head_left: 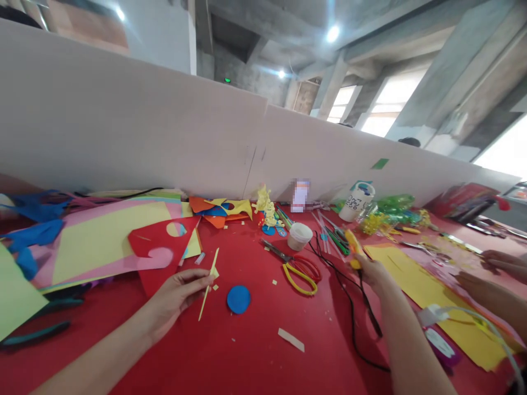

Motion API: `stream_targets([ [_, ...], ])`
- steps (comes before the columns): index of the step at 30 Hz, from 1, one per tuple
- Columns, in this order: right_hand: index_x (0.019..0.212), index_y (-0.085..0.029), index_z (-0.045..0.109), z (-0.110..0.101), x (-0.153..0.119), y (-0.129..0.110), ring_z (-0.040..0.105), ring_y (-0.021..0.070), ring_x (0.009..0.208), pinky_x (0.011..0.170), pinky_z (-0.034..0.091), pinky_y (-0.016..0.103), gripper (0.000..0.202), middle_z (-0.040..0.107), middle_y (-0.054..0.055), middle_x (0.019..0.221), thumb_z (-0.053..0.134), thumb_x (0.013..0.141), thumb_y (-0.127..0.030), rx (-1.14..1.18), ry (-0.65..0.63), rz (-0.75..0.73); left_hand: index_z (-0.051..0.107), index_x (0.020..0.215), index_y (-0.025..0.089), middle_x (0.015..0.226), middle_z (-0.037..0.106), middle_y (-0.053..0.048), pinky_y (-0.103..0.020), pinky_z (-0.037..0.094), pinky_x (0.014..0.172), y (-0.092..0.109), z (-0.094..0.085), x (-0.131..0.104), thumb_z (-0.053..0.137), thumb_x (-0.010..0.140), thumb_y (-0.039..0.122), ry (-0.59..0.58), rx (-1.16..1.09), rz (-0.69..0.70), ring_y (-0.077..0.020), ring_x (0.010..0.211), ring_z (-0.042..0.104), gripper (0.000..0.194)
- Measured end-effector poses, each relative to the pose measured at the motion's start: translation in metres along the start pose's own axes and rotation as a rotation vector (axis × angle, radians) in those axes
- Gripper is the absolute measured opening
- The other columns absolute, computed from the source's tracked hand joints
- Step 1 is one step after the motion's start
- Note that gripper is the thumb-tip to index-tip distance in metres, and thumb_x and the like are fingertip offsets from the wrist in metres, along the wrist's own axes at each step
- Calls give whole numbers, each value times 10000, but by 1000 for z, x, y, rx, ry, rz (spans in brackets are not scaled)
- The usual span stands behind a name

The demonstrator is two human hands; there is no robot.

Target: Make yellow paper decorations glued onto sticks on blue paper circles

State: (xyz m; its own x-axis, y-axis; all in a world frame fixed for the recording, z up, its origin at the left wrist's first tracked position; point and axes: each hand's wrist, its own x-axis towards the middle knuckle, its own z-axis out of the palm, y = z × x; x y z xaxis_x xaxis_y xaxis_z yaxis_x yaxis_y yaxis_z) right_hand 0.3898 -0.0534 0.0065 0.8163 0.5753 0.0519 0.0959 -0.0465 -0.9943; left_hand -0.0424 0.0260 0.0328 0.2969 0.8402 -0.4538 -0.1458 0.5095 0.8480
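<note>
My left hand (184, 292) pinches a thin pale yellow strip (204, 299) between thumb and fingers, above the red table. Right of it a blue disc (239, 299) lies flat. In my right hand (370, 269) is a yellow glue gun (353, 247), gripped by its handle, with a black cord trailing down. Between the hands lie scissors (300, 278) with red and yellow handles. A white tub (300, 236) stands just behind them. Small pale yellow scraps and a pale paper strip (291, 339) are scattered nearby.
Coloured sheets (107, 241) and a cut red sheet (144, 241) cover the left side, with green-handled pliers (37, 334). Yellow sheets (411, 280) lie at right, where another person's hands (473, 288) rest. A phone (300, 196) leans on the white partition (164, 137).
</note>
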Motion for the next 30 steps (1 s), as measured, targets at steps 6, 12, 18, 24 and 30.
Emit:
stream_targets([
  [6,644,-190,488,18,-10,-33,454,51,400,356,436,141,205,447,-80,507,675,596,-258,305,-96,13,719,652,168,586,664,7,-135,432,519,0,-5,9,839,423,265,33,-57,61,-66,543,562,276],
  [12,785,-206,582,82,-93,-59,615,142,786,661,517,233,257,658,1,794,741,593,-270,283,-374,-170,710,639,160,599,660,13,-151,428,545,-6,-6,12,834,434,246,50,-100,100,-62,558,555,254],
  [18,952,-181,547,125,-166,-55,615,186,815,727,487,319,354,671,78,935,685,679,-359,-9,-881,-37,695,619,164,609,652,24,-155,420,561,-7,-6,12,831,425,235,98,-114,134,-60,580,544,248],
  [24,918,-163,552,130,-181,-45,435,74,453,458,394,208,388,543,-28,593,574,745,-509,-35,-951,21,680,613,168,603,626,33,-171,420,576,-8,-5,11,821,432,258,78,-74,148,-65,572,530,246],
  [30,943,-178,588,130,-185,-52,544,137,601,549,467,257,309,617,40,804,508,797,-437,-242,-1014,-243,668,611,156,600,593,20,-194,399,552,-8,-1,7,809,450,290,73,-18,188,-76,556,493,252],
])
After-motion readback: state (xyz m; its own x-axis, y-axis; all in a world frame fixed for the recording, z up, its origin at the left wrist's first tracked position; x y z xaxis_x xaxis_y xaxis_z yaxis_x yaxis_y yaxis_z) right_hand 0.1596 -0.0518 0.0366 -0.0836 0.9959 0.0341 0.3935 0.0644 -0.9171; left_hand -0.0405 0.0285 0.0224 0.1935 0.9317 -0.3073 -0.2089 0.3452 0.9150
